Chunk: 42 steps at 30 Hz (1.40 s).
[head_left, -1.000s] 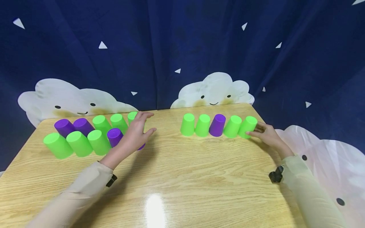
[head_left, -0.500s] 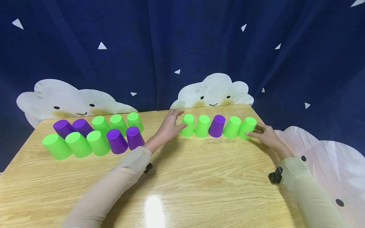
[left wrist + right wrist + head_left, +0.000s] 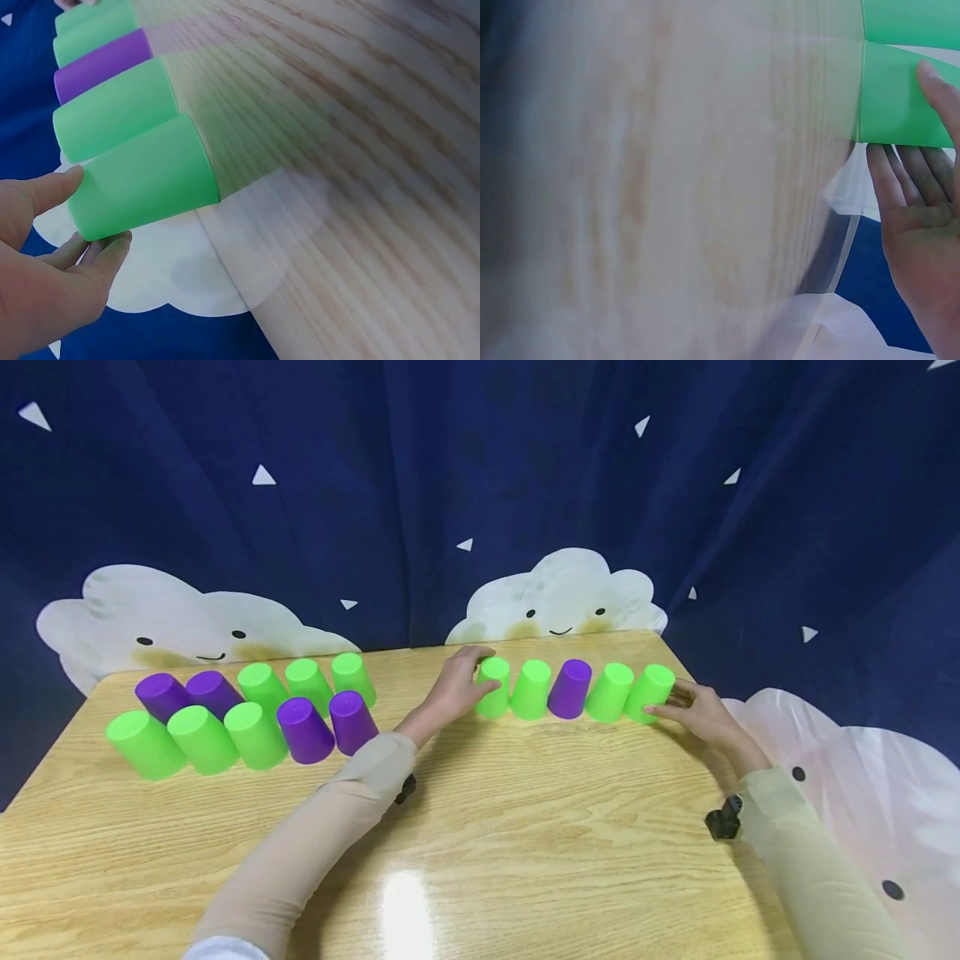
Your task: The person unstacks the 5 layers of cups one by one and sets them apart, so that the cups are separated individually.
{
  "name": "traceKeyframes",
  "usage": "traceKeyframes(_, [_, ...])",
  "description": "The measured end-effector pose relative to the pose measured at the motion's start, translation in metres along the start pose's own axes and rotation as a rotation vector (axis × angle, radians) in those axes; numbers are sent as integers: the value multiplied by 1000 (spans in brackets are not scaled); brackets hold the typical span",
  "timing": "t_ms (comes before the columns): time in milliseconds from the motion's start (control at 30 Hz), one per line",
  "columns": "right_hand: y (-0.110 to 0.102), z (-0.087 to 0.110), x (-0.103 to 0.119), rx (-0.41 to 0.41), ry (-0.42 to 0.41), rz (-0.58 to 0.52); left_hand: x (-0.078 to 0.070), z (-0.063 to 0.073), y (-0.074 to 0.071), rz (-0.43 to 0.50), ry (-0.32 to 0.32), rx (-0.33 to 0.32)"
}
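Fifteen cups, head view, all mouth down on the table. Toward the far left corner, a back row (purple, purple, green, green, green) and a front row (green, green, green, purple, purple). Toward the far right corner, a single row of five, green at both ends with a purple cup in the middle. Left hand narrow on the left-end green cup, thumb in front. Right hand on the right-end green cup, by the table's right edge.

Left wrist view: thumb and fingertips bracket the left-end green cup near its closed end; the other four run off in line.

Right wrist view: thumb over the face of the right-end green cup, fingers fairly straight at its outer side; a light hold, pressure cannot be told.

Progress, judged: three rows formed; the single row looks nearly straight, at most small gaps left to close. Whether all five touch: cannot tell. No cup stacked.
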State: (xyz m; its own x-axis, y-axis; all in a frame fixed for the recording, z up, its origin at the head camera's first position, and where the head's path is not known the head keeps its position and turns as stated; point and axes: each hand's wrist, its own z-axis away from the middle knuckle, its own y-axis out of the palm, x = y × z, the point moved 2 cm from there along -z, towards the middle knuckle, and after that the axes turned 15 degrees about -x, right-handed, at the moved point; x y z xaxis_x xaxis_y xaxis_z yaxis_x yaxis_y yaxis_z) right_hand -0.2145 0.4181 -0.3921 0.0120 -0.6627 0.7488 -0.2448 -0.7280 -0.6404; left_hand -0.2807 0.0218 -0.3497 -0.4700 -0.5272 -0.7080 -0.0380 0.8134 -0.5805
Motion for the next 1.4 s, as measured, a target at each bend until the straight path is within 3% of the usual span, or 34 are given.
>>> traceKeyframes(533, [1,-2,3,-8,1,-17,-5,6,-8,62,-25,-14])
traceKeyframes(767, [-1,-1,5,-2,1,-13,-10,16,-22,102,20,-27])
traceKeyframes(1100, [-1,-3,2,-2,-5,-8,-14,56,-65,199,26,-79])
traceKeyframes(1400, [1,-1,0,-12,11,-1,1,105,-119,135,19,-154])
